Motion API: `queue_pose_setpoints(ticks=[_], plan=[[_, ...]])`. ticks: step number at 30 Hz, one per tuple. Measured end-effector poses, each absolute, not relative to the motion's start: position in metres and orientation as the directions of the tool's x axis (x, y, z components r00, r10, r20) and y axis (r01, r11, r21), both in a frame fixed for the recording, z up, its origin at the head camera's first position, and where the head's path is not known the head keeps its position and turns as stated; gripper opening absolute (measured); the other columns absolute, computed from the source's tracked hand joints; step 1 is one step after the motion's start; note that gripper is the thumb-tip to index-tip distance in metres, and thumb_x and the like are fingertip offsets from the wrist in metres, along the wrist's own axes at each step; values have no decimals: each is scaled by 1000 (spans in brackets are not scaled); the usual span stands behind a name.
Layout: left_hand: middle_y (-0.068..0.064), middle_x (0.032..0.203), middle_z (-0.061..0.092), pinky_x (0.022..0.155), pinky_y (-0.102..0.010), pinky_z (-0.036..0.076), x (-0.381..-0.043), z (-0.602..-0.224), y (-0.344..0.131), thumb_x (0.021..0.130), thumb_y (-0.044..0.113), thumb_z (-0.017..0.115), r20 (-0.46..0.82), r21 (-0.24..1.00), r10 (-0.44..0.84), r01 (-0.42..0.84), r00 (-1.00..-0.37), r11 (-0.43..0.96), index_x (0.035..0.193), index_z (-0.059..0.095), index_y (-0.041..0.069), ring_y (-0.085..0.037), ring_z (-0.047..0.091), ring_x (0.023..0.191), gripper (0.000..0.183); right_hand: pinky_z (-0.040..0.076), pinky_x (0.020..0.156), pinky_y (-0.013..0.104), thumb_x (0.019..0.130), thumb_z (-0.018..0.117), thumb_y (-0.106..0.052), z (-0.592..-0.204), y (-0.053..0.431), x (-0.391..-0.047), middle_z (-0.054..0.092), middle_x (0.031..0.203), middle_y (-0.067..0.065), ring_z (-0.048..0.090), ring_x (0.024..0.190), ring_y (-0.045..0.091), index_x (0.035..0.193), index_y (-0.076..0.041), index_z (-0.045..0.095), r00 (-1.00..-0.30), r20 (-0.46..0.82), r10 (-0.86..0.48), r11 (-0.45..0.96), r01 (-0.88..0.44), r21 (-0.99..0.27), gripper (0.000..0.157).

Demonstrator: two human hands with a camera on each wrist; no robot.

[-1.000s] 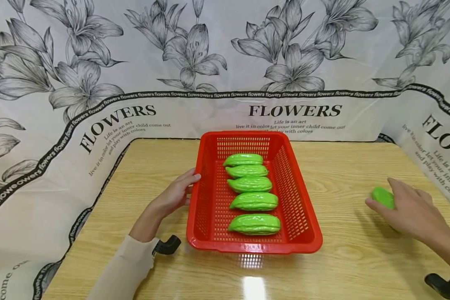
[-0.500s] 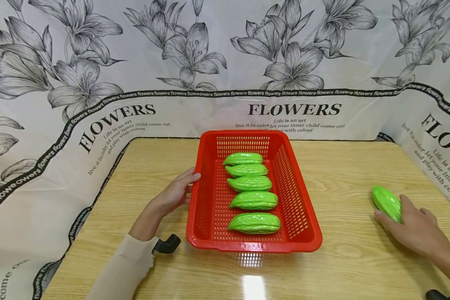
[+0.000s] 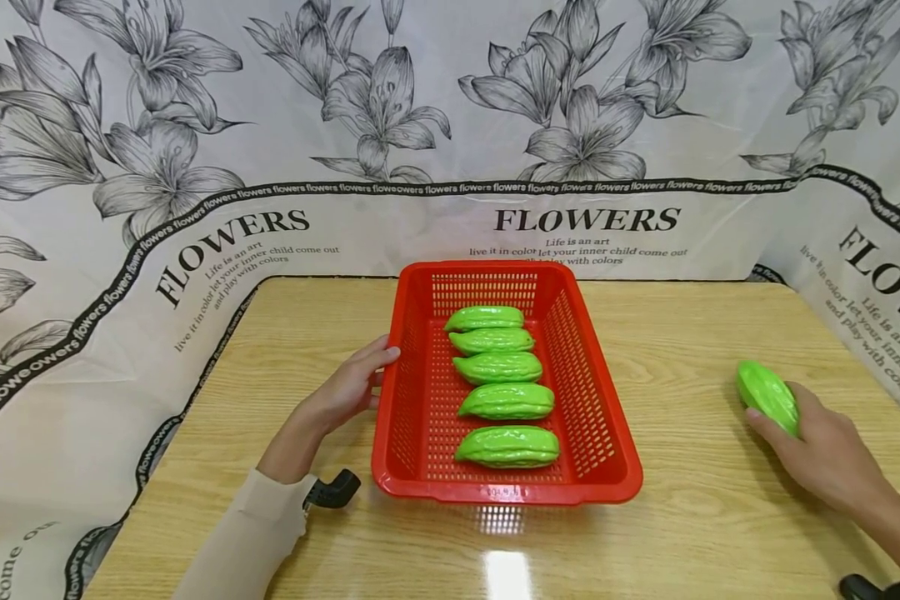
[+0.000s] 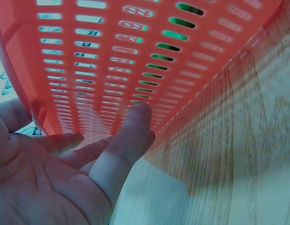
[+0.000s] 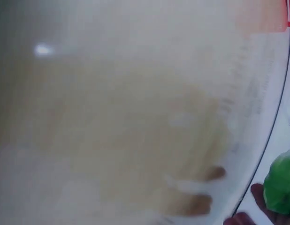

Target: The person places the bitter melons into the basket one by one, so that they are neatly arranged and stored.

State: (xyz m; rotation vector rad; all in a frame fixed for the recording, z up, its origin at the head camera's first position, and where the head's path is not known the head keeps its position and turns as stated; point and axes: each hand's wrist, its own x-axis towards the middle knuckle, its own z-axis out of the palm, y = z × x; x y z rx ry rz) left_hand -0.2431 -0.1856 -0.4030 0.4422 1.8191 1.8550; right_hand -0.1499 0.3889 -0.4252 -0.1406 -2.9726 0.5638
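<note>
A red perforated plastic basket (image 3: 630,467) stands on the wooden table, with several shiny green bitter melons (image 3: 504,401) lying in a row along its floor. My left hand (image 3: 345,383) is at the basket's left side; its loosely extended fingers touch the rim and outer wall. In the left wrist view, the thumb (image 4: 133,126) is close to the slotted wall. My right hand (image 3: 828,446), on the right of the table, grips another bitter melon (image 3: 767,396) from its near end. Only part of that bitter melon (image 5: 281,185) shows at the edge of the right wrist view.
The wooden table (image 3: 690,358) extends on both sides of the basket. A white flower-printed cloth (image 3: 420,225) stands behind the table and on both sides. Black wrist mounts show at the left sleeve (image 3: 251,529) and below the right wrist.
My right hand has drawn the bitter melon toward me, showing more of it, then shifted slightly left and up in view. The left hand and basket stay in place.
</note>
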Motion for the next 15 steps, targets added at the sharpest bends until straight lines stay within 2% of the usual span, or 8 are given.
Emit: queue_pose_setpoints(ticks=[8,10,12,15], plan=[[-32,142,46,82,-48,62,-243,-403,-186,112,33,32,-118,992,554,-126,-824,24,160,25,13,-44,61,119,53,46,71,55,108,44,-39,-404,362,-158,41,132,44,48,107,57,156,12,9,-1000,24,19,848,3,-529,78],[-31,142,46,82,-47,62,-242,-403,-186,111,33,32,-120,992,551,-127,-826,25,160,25,13,-43,61,119,53,47,68,46,108,43,-39,-398,350,-159,43,131,41,52,103,50,157,10,11,-1000,28,5,823,-12,-568,76],[-31,142,47,81,-47,62,-242,-403,-186,111,33,33,-120,992,548,-128,-828,25,160,26,13,-43,62,119,53,47,63,38,109,43,-38,-392,337,-160,47,123,36,55,94,38,158,7,13,-999,42,-7,789,-31,-613,73],[-31,142,46,81,-47,62,-242,-403,-185,111,34,33,-118,992,549,-127,-828,23,160,26,12,-42,62,118,53,44,54,28,109,45,-33,-384,319,-162,49,108,23,51,75,21,157,5,20,-996,85,-32,736,-82,-672,66]])
